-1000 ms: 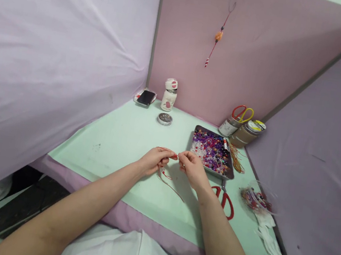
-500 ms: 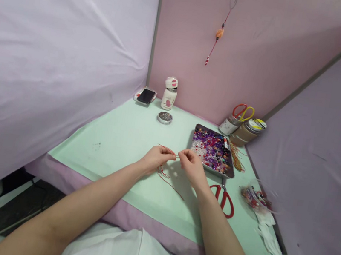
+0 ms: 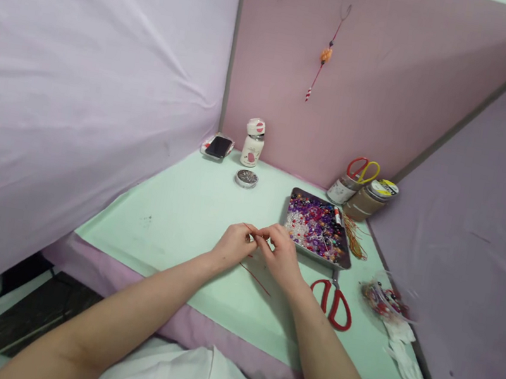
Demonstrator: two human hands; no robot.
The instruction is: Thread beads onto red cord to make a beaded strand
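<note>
My left hand (image 3: 234, 245) and my right hand (image 3: 279, 251) meet fingertip to fingertip over the table, both pinched. Between them is a thin red cord (image 3: 255, 278); one end trails down onto the table below the hands. Fingers hide most of the cord and anything strung on it. Just beyond my right hand sits a dark tray (image 3: 345, 263) full of purple, red, clear and black beads (image 3: 313, 218). Red-handled scissors (image 3: 334, 301) lie to the right of my right forearm, blades toward the tray.
A bottle (image 3: 253, 145), phone (image 3: 219, 147) and small round tin (image 3: 246, 179) stand at the back left. At the back right are a can with scissors (image 3: 342, 191), a jar (image 3: 366, 201) and cords (image 3: 355, 238). A bead bag (image 3: 384, 297) and white gloves (image 3: 406, 361) lie right. A beaded string (image 3: 326, 55) hangs behind.
My hands have come closer together, fingertips now touching, with the right hand's fingers more curled. Less of the cord's hanging loop shows below them. The view has shifted slightly.
</note>
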